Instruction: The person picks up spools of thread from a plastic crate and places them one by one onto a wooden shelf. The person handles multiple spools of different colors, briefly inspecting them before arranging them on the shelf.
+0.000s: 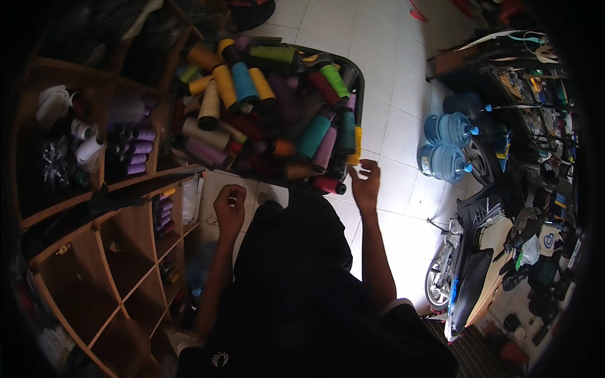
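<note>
White floor tiles (pixel 394 126) stretch off to the right of my fingers, and wooden shelving (pixel 110 261) with open compartments stands to their left, some lilac spools (pixel 138 151) stacked in it. Ahead of both hands sits a dark bin (pixel 360 82) heaped with thread spools (pixel 244 82) of many colours, lying at all angles. My left hand (pixel 230 206) is just short of it, fingers loosely curled, holding nothing that I can see. My right hand (pixel 365 183) is at its near right corner, thumb and bent fingers apart, close to a yellow spool (pixel 358 145); whether they touch it, I cannot tell. Left of those fingertips lies a red spool (pixel 328 184). Blue water jugs (pixel 444 162) are well to their right.
</note>
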Action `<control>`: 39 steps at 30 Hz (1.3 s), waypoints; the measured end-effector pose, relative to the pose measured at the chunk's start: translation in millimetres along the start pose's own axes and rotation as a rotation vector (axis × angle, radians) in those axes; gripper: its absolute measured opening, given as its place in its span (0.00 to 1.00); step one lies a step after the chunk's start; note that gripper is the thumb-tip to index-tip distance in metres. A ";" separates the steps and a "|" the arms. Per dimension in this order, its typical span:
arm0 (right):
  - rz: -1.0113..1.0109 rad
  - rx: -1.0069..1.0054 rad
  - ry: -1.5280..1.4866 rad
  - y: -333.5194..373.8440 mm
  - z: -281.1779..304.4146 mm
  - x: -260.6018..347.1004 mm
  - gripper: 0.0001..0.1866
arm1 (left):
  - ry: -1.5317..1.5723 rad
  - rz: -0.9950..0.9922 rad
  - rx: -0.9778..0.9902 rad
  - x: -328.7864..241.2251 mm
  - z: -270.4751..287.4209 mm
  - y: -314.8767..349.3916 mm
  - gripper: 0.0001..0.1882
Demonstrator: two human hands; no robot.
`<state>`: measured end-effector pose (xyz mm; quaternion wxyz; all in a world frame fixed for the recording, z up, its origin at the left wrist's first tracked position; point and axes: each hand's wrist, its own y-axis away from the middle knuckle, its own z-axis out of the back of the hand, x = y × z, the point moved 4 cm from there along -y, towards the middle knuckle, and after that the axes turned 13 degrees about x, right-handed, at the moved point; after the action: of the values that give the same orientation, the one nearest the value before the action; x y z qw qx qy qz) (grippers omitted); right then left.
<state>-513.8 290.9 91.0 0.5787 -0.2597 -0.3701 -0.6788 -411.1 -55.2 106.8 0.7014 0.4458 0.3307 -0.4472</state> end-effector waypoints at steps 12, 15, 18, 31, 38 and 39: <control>0.141 0.102 -0.087 42.1 -21.8 68.6 0.07 | 0.184 0.159 -0.267 109.6 74.1 8.0 0.20; 0.210 0.268 -0.096 54.1 -58.7 104.5 0.09 | 0.120 0.007 -0.229 87.1 80.1 -24.6 0.45; 0.314 0.398 -0.069 68.0 -85.4 141.5 0.09 | -0.204 -0.133 -0.199 61.9 91.6 -48.3 0.61; 0.409 0.183 0.129 72.9 -71.6 140.0 0.10 | -0.366 -0.186 -0.131 48.7 86.1 -81.6 0.70; -0.036 -0.058 -0.057 5.1 10.3 36.6 0.17 | -0.411 -0.393 -0.402 49.8 66.1 -52.0 0.60; -0.030 -0.076 -0.012 -7.2 14.3 23.7 0.19 | -0.353 -0.328 -0.430 49.9 58.8 -42.8 0.52</control>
<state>-526.5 288.7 116.5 0.5560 -0.2800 -0.3513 -0.6993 -427.7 -134.6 72.2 0.7445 0.1438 0.3583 -0.5447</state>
